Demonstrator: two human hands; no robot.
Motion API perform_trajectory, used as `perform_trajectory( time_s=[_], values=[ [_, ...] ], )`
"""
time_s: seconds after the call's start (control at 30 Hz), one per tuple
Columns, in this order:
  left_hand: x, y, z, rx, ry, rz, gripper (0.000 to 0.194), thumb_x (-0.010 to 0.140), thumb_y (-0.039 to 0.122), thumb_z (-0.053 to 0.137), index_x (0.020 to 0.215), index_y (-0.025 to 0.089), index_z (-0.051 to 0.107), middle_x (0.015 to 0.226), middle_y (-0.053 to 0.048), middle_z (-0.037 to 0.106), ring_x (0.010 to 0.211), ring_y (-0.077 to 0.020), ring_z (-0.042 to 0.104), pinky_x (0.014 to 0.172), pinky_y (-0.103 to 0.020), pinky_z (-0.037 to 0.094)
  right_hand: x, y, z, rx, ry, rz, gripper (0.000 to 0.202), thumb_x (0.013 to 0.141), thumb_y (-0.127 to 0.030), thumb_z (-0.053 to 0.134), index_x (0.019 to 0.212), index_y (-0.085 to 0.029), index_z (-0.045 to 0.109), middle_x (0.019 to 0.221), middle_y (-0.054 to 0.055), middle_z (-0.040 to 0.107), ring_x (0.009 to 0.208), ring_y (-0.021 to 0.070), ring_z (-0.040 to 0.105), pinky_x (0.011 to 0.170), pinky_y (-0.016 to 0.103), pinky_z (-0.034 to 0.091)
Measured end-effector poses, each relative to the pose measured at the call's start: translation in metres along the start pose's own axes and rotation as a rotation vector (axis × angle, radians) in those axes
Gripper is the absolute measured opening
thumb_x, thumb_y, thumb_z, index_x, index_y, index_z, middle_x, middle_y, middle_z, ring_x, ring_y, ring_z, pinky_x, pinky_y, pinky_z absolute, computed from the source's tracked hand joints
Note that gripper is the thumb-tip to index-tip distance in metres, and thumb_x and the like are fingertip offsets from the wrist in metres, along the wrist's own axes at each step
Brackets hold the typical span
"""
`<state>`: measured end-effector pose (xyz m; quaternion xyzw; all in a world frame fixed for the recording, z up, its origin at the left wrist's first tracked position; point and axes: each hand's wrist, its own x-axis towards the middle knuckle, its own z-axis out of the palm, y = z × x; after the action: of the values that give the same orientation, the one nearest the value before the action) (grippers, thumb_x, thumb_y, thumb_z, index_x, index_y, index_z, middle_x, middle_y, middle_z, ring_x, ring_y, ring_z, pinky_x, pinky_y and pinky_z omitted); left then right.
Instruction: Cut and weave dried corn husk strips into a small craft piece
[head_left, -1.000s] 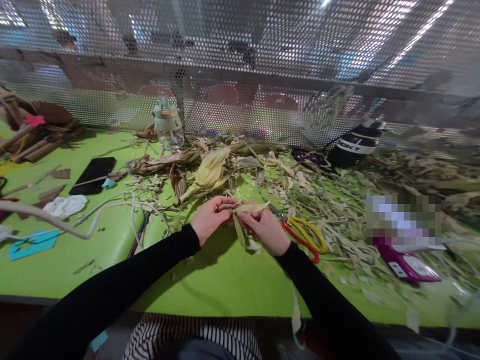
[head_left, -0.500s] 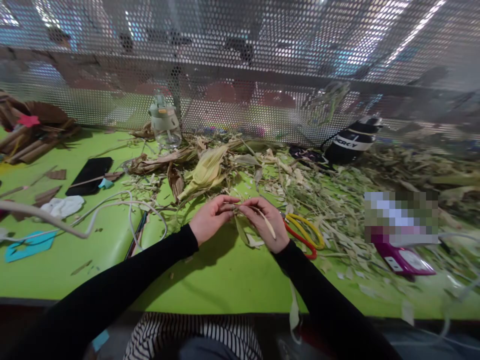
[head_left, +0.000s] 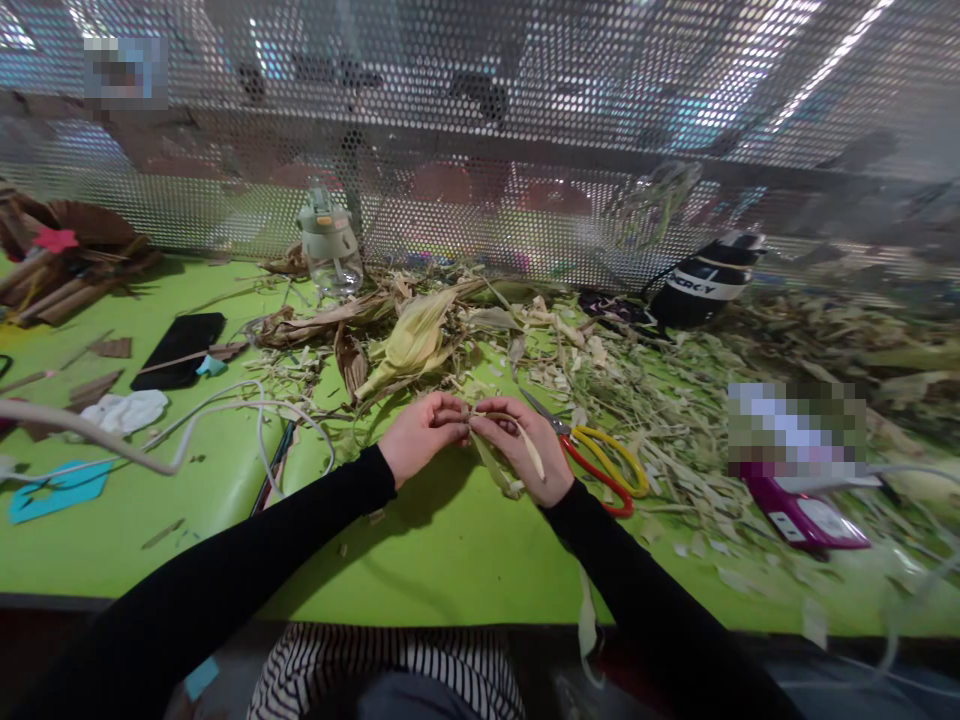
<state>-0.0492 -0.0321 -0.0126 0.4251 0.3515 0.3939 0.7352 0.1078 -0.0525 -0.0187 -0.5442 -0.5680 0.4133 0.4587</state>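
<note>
- Corn-husk strip (head_left: pixel 525 447), pale and narrow, sits pinched between both hands just left of the scissors (head_left: pixel 600 462), above the green table (head_left: pixel 442 550).
- Left hand (head_left: pixel 420 437): fingers curled tight, tips nipping the strip's end where it meets the other hand.
- Right hand (head_left: pixel 525 455): fingers closed on the same strip, which runs down across its back; fingertips of both hands touch.
- Scissors, red and yellow handled, lie flat on the table, just beside the right hand.
- Husk pile (head_left: pixel 412 340) lies behind the scissors, further left, with a clear bottle (head_left: pixel 330 250) beyond it.
- Black phone (head_left: pixel 180 350) and white cable (head_left: pixel 187 430) lie well left of the scissors.
</note>
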Motion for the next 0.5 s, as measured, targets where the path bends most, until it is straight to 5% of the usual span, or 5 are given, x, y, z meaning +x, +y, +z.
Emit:
perform_trajectory(
  time_s=[0.23,0.5],
  values=[
    [0.0002,-0.0048,-0.0032,0.032,-0.026,0.026,0.018,0.067,0.012,0.07,0.077,0.012,0.054,0.071,0.002,0.06,0.06,-0.0073,0.059,0.07,-0.026,0.049,-0.0006,-0.0026,0.0015,-0.046,0.007,-0.044,0.026,0.069,-0.039,0.069,0.083,-0.018,0.061,0.069,0.0,0.063,0.06,0.0131,0.057,0.057,0.026,0.049],
    [-0.0014,-0.0039,0.0001,-0.123,-0.017,-0.11,0.028,0.061,0.018,0.078,0.076,0.013,0.054,0.067,0.002,0.063,0.06,-0.0068,0.061,0.072,-0.024,0.052,-0.0058,-0.0098,0.0046,-0.001,-0.017,-0.056,0.019,0.076,-0.036,0.062,0.079,-0.018,0.056,0.073,0.001,0.063,0.063,0.0138,0.06,0.063,0.029,0.052]
  ],
)
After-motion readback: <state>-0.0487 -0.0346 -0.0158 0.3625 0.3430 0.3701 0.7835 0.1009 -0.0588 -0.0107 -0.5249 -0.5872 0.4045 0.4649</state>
